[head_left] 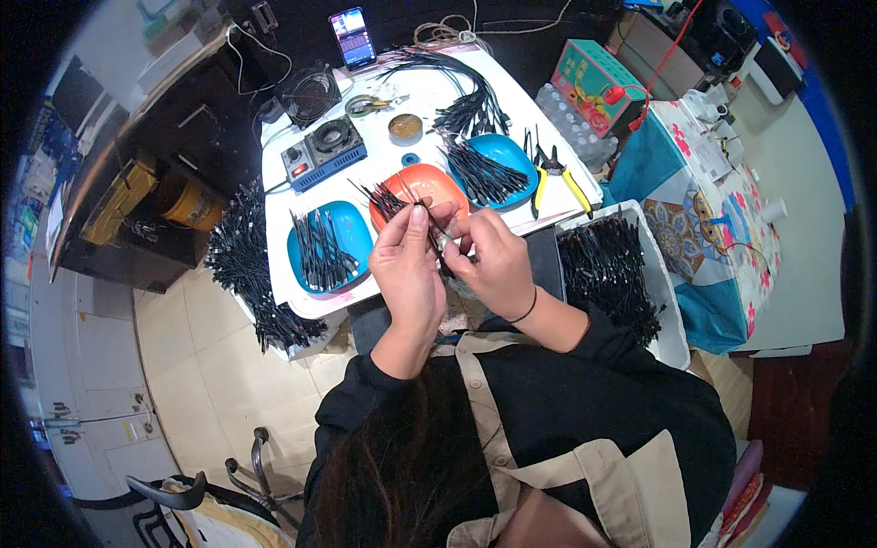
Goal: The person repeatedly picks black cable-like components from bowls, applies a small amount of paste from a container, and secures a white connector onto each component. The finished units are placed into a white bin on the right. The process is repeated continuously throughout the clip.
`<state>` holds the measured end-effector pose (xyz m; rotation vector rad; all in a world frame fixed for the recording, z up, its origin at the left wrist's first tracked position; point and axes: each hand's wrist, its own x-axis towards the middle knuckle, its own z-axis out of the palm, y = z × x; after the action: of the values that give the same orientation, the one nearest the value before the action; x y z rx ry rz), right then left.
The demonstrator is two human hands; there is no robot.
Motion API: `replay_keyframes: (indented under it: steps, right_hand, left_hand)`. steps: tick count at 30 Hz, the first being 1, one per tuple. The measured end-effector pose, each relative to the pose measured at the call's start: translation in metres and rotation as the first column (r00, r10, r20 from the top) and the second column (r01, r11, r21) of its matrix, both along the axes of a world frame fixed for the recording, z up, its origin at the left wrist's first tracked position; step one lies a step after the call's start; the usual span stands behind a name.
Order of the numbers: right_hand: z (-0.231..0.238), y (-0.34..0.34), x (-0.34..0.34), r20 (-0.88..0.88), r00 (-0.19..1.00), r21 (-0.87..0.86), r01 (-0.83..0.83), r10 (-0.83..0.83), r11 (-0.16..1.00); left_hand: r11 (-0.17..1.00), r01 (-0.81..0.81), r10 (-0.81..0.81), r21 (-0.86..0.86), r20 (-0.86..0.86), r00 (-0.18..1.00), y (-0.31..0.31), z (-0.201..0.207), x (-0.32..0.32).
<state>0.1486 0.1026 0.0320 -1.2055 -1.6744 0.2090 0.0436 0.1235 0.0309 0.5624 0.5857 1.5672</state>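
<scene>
Above the front edge of the white table (274, 164), my two hands are close together. My left hand (413, 265) pinches a thin black cable (419, 205) between thumb and fingertips. Beside it, the fingers of my right hand (496, 260) are closed in a pinch; what lies in them is too small to make out. Right behind my hands is an orange tray (437, 181) with several dark cables in it. A blue tray (354, 226) of short black cables sits to the left, and another blue tray (519, 157) of cables to the right.
Pliers with yellow handles (559, 173) lie at the table's right. Farther back stand a small hot plate (324, 153), a round tin (405, 129), a cable bundle (470, 100) and a propped phone (353, 38). Cable-filled bins flank me: a left heap (251, 256) and a white bin (671, 310).
</scene>
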Motion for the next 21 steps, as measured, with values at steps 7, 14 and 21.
replay_keyframes:
  steps: [7, 14, 21]
  right_hand:
    - [0.019, -0.004, 0.019, -0.161, 0.963, -0.175, -0.245, 0.218, 0.953]
    - [0.030, 0.027, 0.028, -0.597, 0.687, -0.242, -0.647, 0.414, 0.723]
    - [0.020, 0.021, 0.017, -0.933, 0.284, -0.117, -0.822, 0.223, 0.557]
  left_hand:
    - [0.999, 0.022, -0.017, 0.045, -0.111, 0.994, -0.011, -0.003, -0.019]
    - [0.981, 0.194, -0.190, 0.029, -0.117, 0.975, -0.021, 0.004, -0.024]
    - [0.940, 0.340, -0.340, 0.001, 0.043, 0.940, -0.022, 0.005, -0.031]
